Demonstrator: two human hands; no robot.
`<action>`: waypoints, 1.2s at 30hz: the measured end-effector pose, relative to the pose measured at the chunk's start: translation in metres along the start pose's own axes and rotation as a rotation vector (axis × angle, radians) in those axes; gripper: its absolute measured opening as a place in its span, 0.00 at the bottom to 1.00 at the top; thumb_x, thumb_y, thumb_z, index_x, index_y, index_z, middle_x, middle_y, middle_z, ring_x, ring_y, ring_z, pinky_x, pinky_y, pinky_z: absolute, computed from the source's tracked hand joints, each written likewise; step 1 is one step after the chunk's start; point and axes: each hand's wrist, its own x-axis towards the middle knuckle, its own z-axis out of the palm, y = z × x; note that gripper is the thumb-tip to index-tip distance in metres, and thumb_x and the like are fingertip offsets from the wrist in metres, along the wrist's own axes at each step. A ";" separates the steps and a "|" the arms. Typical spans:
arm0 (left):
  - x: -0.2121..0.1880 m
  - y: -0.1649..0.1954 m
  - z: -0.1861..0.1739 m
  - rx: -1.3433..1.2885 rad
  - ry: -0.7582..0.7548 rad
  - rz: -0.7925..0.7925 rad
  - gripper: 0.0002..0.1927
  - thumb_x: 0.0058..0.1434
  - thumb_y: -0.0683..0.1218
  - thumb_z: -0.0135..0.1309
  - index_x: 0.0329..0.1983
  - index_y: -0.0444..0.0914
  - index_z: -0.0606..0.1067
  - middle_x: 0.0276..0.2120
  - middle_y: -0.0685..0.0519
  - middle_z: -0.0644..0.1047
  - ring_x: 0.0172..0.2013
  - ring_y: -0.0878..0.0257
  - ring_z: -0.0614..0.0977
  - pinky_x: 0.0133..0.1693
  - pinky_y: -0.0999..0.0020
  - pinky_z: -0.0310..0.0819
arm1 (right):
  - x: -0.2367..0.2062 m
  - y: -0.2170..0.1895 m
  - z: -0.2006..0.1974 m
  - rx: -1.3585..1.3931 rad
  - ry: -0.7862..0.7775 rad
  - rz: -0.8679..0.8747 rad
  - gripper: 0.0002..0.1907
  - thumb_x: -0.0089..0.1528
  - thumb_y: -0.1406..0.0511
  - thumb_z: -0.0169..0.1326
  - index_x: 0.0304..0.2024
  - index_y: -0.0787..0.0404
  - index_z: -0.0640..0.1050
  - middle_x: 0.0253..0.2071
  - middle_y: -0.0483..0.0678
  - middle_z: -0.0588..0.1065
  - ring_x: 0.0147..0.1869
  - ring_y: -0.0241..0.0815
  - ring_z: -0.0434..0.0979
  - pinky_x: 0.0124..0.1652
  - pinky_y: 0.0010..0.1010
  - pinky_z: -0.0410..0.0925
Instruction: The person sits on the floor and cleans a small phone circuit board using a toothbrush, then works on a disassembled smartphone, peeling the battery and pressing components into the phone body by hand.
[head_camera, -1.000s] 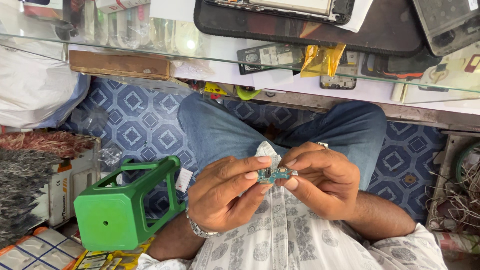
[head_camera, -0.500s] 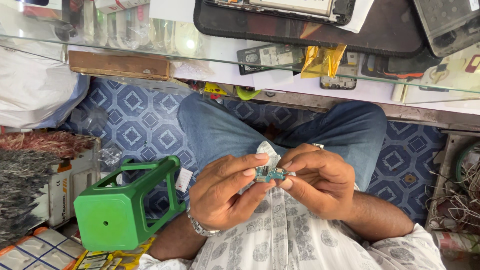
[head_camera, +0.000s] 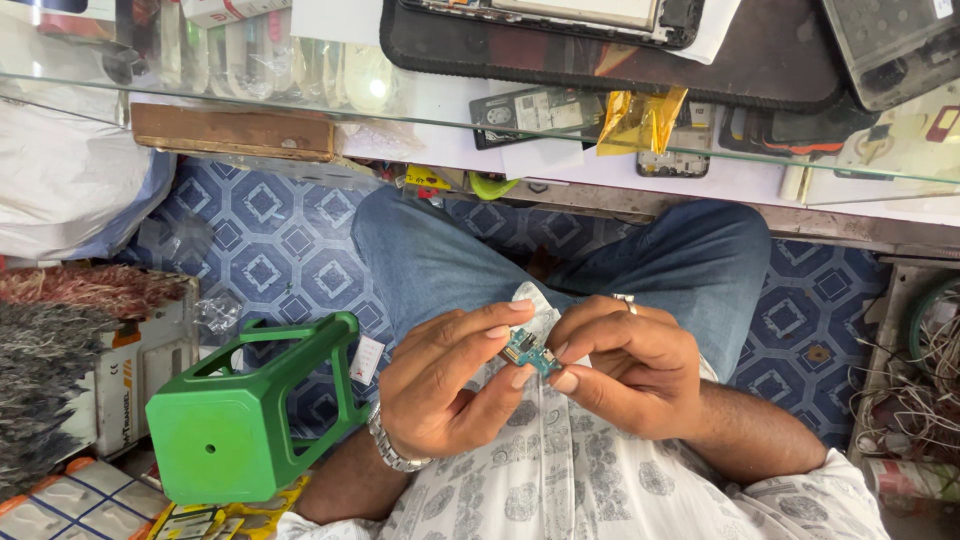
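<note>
- blue patterned floor tiles (head_camera: 270, 225), kinda geometric
- glass counter shelf (head_camera: 420, 110) up top, pretty bright
- green plastic stool (head_camera: 235, 425) lying on its side
- tangled wires (head_camera: 925, 385) at the edge

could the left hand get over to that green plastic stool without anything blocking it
Probably yes. The left hand pinches a small teal circuit board together with the right hand, so it would have to let go first. The green stool lies tipped just beside the left forearm, with nothing between them.

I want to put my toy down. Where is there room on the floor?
Bare blue patterned floor lies between the green stool, the white bag and the jeans. Crowded: the wires and the glass counter.
</note>
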 end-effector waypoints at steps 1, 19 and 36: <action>0.000 0.000 0.000 0.000 -0.003 -0.001 0.23 0.65 0.37 0.62 0.60 0.31 0.68 0.52 0.34 0.79 0.42 0.54 0.88 0.41 0.64 0.85 | 0.000 0.000 0.000 0.016 -0.006 0.008 0.10 0.63 0.78 0.59 0.47 0.71 0.76 0.46 0.57 0.77 0.46 0.37 0.81 0.45 0.25 0.75; -0.042 -0.031 0.010 -0.349 0.030 -0.269 0.21 0.58 0.33 0.64 0.53 0.29 0.73 0.47 0.33 0.81 0.38 0.62 0.86 0.32 0.79 0.77 | -0.017 0.022 -0.051 -0.449 0.022 0.155 0.07 0.68 0.68 0.57 0.45 0.66 0.81 0.40 0.51 0.81 0.42 0.37 0.83 0.40 0.26 0.74; -0.077 -0.047 0.010 -0.506 0.107 -0.414 0.20 0.61 0.30 0.58 0.57 0.26 0.71 0.50 0.30 0.79 0.40 0.62 0.85 0.41 0.72 0.82 | -0.060 0.047 -0.143 -1.699 0.628 -0.004 0.17 0.70 0.71 0.63 0.61 0.67 0.78 0.44 0.56 0.80 0.41 0.53 0.81 0.41 0.38 0.73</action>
